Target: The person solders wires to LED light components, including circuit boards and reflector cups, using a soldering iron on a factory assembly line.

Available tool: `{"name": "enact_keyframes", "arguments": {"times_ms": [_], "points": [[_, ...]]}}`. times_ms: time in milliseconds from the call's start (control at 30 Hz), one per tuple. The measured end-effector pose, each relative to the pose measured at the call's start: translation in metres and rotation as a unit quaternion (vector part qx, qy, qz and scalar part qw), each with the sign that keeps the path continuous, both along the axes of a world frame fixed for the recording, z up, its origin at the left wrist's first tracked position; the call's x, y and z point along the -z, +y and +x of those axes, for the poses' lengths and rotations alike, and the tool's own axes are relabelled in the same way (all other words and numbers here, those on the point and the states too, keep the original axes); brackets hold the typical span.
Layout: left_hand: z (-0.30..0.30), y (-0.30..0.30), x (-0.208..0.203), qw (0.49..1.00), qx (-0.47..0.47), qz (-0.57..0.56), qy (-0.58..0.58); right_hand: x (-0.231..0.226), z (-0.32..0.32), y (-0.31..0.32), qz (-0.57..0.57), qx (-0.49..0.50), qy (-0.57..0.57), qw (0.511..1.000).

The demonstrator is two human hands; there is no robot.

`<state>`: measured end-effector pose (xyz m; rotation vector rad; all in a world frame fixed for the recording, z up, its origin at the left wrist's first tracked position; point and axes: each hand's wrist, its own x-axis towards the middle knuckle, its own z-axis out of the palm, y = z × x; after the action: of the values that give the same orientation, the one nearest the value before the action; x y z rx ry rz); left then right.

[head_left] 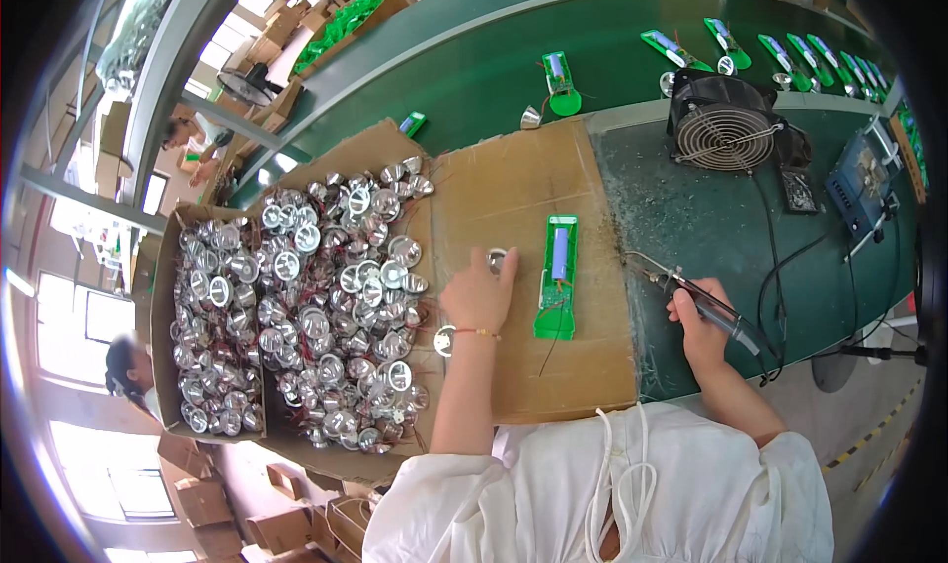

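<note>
My left hand (pixel 478 294) is over the cardboard sheet, thumb and fingers closed on a small silver reflector cup (pixel 497 260). To its right lies a green plastic casing (pixel 555 324) with a blue cylindrical battery (pixel 560 255), a small circuit board and thin wires. My right hand (pixel 702 324) grips a soldering iron (pixel 718 313), its metal tip pointing left toward the sheet's edge, apart from the casing. Beside my left wrist rests another reflector cup (pixel 444 341). An open cardboard box (pixel 212 433) full of wired reflector cups (pixel 341 306) stands at the left.
Beyond the cardboard sheet (pixel 513 183), a green conveyor belt (pixel 464 79) carries several green casings (pixel 563 97) with reflectors. A black fan (pixel 726 133) and a blue soldering station (pixel 861 180) stand at the right, with black cables (pixel 773 267) nearby. Another person (pixel 202 143) sits at the far left.
</note>
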<state>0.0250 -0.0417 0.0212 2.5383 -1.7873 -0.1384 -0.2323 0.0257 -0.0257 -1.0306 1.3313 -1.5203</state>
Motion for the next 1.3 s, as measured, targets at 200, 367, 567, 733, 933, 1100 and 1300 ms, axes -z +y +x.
{"name": "enact_keyframes", "arguments": {"times_ms": [200,367,567,733,933,1100,1300], "points": [[0.012,0.033,0.011,0.953,0.233,-0.154,0.115,-0.001,-0.004,0.006,0.003,-0.014,-0.021,1.000],[0.009,0.038,-0.009,0.969,0.059,-0.213,0.111,0.001,-0.007,0.005,-0.011,-0.016,-0.007,1.000],[0.001,-0.001,-0.002,0.970,0.050,-0.109,0.211,-0.002,-0.004,0.005,0.002,-0.021,-0.011,1.000],[0.004,0.000,0.008,0.979,0.104,-0.034,0.173,-0.002,-0.006,0.008,0.002,-0.017,-0.010,1.000],[0.004,0.052,-0.004,0.870,-0.014,-0.053,0.490,-0.002,-0.006,0.011,-0.031,-0.031,0.028,0.999],[-0.010,0.064,-0.004,0.904,0.023,-0.055,0.423,-0.025,0.006,0.019,-0.094,-0.169,0.097,0.976],[-0.021,0.069,0.004,0.920,0.036,-0.097,0.377,-0.015,0.023,0.020,-0.050,-0.163,0.093,0.981]]}}
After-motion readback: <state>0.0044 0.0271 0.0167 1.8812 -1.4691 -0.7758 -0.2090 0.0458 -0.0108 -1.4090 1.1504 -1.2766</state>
